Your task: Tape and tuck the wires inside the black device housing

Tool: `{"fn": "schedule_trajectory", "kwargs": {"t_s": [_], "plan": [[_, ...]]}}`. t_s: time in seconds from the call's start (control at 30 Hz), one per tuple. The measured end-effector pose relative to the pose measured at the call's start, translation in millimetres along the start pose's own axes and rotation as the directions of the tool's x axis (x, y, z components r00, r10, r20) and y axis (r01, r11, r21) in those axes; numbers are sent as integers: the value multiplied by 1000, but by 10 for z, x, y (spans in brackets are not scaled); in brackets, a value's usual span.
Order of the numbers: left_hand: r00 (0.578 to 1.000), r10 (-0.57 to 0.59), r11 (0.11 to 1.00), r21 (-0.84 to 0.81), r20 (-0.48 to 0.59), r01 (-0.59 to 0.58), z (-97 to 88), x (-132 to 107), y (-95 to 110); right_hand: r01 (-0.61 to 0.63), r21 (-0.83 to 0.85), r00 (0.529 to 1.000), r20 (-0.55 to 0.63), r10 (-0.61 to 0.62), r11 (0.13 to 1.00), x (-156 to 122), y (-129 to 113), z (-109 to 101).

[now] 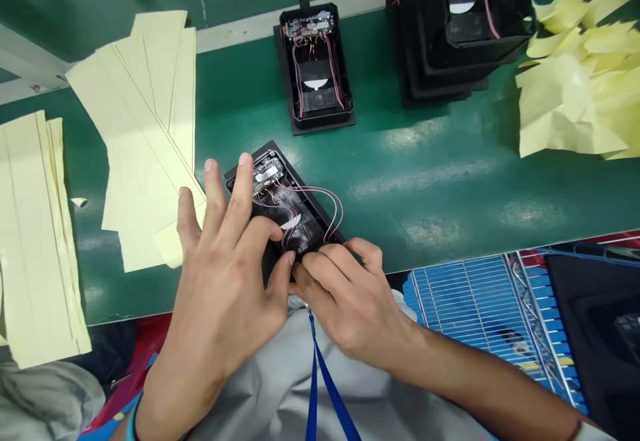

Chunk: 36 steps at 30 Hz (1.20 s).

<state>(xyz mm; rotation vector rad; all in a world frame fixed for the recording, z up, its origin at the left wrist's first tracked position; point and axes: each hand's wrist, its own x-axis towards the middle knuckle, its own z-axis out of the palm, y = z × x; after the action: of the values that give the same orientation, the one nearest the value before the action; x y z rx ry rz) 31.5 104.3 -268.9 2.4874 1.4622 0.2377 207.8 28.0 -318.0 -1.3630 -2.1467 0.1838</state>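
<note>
A black plastic case [315, 218] lies tilted at the table's near edge, its open side up. Inside are a small circuit board [267, 173], a white half-round patch [291, 222] and thin pink wires [336, 204] that loop over its right side. My left hand [227, 268] has its thumb and forefinger bent around the case's near left corner, the other fingers stretched up past the board. At the near end, my right hand [345, 291] curls its fingers against the case beside the wire ends. Its fingertips are partly hidden.
A second open case [320, 104] with board and wires stands farther back. Stacked black housings [445, 61] are at the back right, beside crumpled yellow paper [570, 101]. Pale yellow sheets [150, 128] lie left. A wire rack [465, 301] stands below the table edge.
</note>
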Motion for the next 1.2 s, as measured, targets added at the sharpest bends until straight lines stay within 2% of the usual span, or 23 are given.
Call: {"fn": "schedule_trajectory", "kwargs": {"t_s": [0.67, 0.87, 1.0, 1.2], "plan": [[998, 67, 991, 117, 20, -69, 51, 52, 44, 31, 21, 999, -45, -30, 999, 7, 36, 29], [999, 35, 994, 102, 17, -37, 11, 4, 61, 49, 18, 997, -66, -47, 999, 6, 43, 51], [1000, 6, 995, 102, 2, -6, 45, -16, 78, 45, 48, 994, -101, -40, 998, 8, 38, 69], [1000, 8, 995, 104, -24, -5, 96, -45, 83, 39, 65, 996, -86, -34, 997, 20, 45, 73]]}}
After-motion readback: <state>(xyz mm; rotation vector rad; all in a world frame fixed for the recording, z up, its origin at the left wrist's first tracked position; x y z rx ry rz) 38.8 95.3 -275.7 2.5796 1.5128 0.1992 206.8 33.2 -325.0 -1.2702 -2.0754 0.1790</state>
